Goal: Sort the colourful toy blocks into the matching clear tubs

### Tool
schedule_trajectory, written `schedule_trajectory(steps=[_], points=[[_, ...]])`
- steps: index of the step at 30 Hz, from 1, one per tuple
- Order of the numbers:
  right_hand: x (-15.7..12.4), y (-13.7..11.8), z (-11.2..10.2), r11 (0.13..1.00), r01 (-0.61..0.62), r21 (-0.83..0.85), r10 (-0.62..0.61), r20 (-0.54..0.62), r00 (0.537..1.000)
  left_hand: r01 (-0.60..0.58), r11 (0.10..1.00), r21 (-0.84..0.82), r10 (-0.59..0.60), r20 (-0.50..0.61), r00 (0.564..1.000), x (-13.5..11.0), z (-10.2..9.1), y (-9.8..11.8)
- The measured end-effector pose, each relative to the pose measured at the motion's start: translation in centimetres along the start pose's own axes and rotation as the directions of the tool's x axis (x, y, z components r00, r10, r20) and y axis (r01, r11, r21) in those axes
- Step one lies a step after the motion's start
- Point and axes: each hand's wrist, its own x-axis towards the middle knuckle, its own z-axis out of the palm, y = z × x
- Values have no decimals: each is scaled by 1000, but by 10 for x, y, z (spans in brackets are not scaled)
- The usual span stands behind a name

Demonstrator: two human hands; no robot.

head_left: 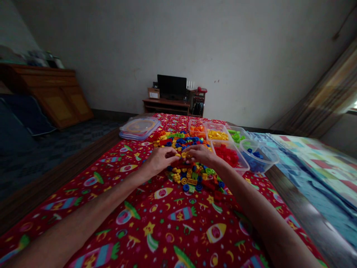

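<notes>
Over a heap of mixed plastic building blocks [192, 178], my two hands work close together. My left hand [160, 159] is closed, with thumb and fingertips on a small yellow block [177, 155]. Facing it from the right, my right hand [200, 153] is closed too, its fingers curled around a yellow block [188, 155]. A round yellow piece [183, 155] shows between the fingertips; I cannot tell which hand it touches. Red, blue, green and yellow pieces, some of them round, lie under and around both hands. The palms are hidden.
Right of the heap stand clear tubs of sorted blocks: orange [197, 129], yellow [217, 135], green [236, 136], red [226, 155], and a rounder blue one [272, 159]. Stacked clear lids [139, 128] lie at far left on the red patterned cloth [156, 219]. A bed [312, 160] adjoins the table's right.
</notes>
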Motion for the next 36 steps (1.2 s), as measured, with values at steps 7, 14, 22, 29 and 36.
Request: schedule_trajectory(steps=[7,14,22,29,36], points=[[-3,2,9,982,-5,187,-31,191,981,-21,994,-103,15,-52,999,-3,5,4],[-2,1,9,986,12,166,-42,182,982,-41,999,0,41,-43,998,-5,4,7],[-6,-13,-21,989,147,-17,-147,-75,986,-74,966,248,105,-116,988,-3,-9,-4],[17,-34,-96,930,122,-348,-285,-467,837,-56,974,219,79,-101,992,0,-10,-18],[29,-42,-144,902,-60,-427,-237,-608,758,-125,958,257,147,-66,987,2,-10,-36]])
